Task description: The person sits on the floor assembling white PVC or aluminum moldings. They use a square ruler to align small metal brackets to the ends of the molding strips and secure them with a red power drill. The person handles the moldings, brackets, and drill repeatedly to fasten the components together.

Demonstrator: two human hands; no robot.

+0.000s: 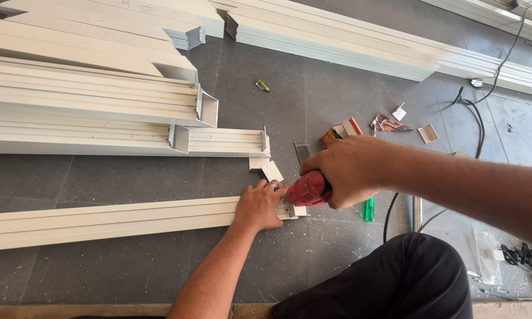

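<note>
White aluminium profile point(106, 220) lies flat on the grey tiled floor point(124, 177), running from the left edge of the view to just right of centre. Above it, a stack of similar white profiles point(89, 100) lies with cut ends facing right, and further bundles of white profiles point(337, 41) lie along the top of the view.

The left hand point(259, 207) presses palm-down on the right end of the near profile, fingers bent over its upper edge, a ring on one finger. A small white offcut point(272, 171) lies on the floor just above this hand.

The right hand point(347, 170) is closed around a red power drill point(308, 189), whose nose points left and sits at the end of the profile, just beside the left hand. A green-handled screwdriver point(369, 209) lies on the floor beneath the right hand.

Further right, a small red carton point(335, 133), a crumpled wrapper point(387, 123) and small white offcuts point(428, 133) are scattered on the floor. A black cable point(475, 115) trails towards the upper right corner. The person's knee in dark fabric point(408, 277) occupies the lower right.
</note>
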